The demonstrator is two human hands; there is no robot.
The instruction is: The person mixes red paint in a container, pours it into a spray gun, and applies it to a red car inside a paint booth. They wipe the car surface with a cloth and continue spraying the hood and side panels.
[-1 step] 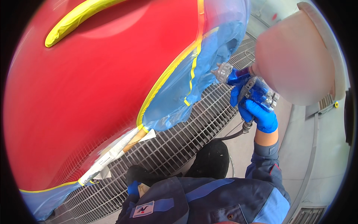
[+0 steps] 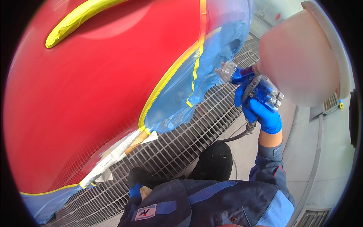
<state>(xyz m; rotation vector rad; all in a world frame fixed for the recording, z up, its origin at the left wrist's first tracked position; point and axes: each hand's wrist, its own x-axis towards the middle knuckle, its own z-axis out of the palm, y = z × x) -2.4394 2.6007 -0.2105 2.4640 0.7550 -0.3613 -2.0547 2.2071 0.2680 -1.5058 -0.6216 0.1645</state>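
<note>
In my right hand point(image 2: 264, 115), gloved in blue, is a blue and silver spray gun point(image 2: 261, 90) with my fingers wrapped round its grip. Its silver nozzle point(image 2: 227, 72) points left toward the car body, apart from it. A large translucent paint cup point(image 2: 298, 60), pinkish inside, sits tilted on the gun. From the grip's lower end a dark air hose point(image 2: 236, 138) runs down. Low by my body, only a bit of my left hand point(image 2: 135, 190) in its blue glove shows; its fingers are hidden. The glossy red car panel point(image 2: 102, 98) fills the left side.
Blue masking film point(image 2: 177, 98) edged with yellow tape point(image 2: 160, 85) borders the panel. A yellow-wrapped strip point(image 2: 72, 22) crosses its top. White and brown masking paper point(image 2: 113, 157) lies along the lower edge. Under my legs is metal floor grating point(image 2: 162, 151). A pale wall point(image 2: 332, 151) stands at right.
</note>
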